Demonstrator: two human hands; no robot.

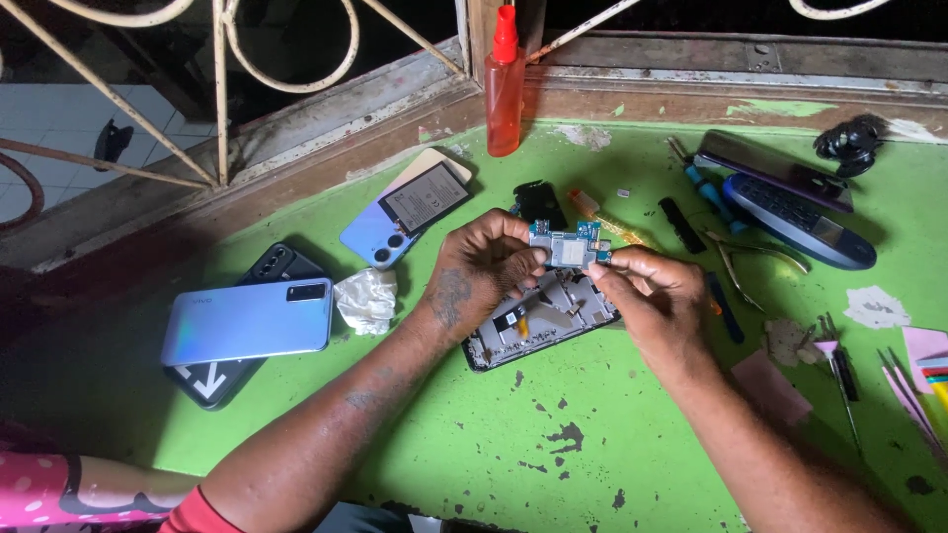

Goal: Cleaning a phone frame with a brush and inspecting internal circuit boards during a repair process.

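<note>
Both hands (484, 271) (657, 296) pinching circuit board (568, 245), opened phone (538, 321) beneath

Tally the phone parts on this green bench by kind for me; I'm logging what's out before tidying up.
Phone back covers, light blue: 2
Opened phone frame: 1
Circuit board, held in both hands: 1
Battery: 1
Dark phone under the larger cover: 1
Phones at right: 2
Total: 8

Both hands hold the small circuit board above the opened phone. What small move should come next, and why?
Probably lower the circuit board toward the opened phone directly beneath: the left hand and right hand pinch its ends, just above the frame.
</note>
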